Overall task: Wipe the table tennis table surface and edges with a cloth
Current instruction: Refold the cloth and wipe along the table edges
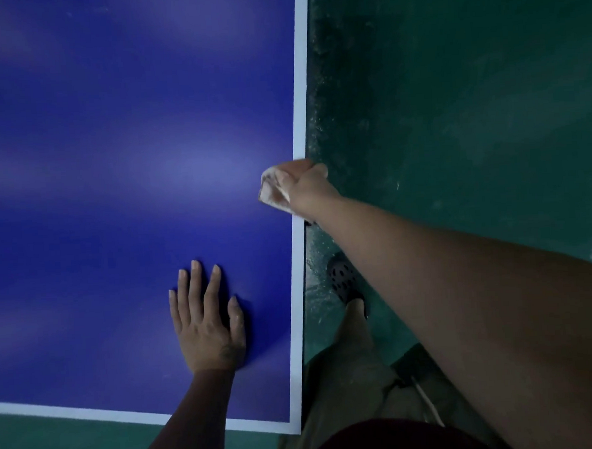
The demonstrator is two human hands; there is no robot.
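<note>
While the left hand [207, 326] lies flat on the blue table [112, 148], fingers spread and holding nothing, the right hand [304, 187] is out at the side edge [299, 86], fingers curled tight round a pale cloth [270, 191]. The cloth sits right on the white border, bunched under the knuckles, and the hand partly overhangs the drop to the green floor [452, 96]. The hands are well apart: one braces, one wipes.

Now the risk! That cloth is wadded small, so a stroke along the border could leave strips untouched. A hand riding half off the rim could slip over the side and lose the cloth. Weight on that flat palm may also print marks onto the blue.

What we can't see: the vertical face of the edge is hidden from up here, so I cannot tell whether the cloth wraps down over it. Most of the cloth is buried in the fist. The light is dim, dust or streaks are hard to read, and the table runs out of frame at the top and left. A dark shoe [342, 280] shows beside the rim.
</note>
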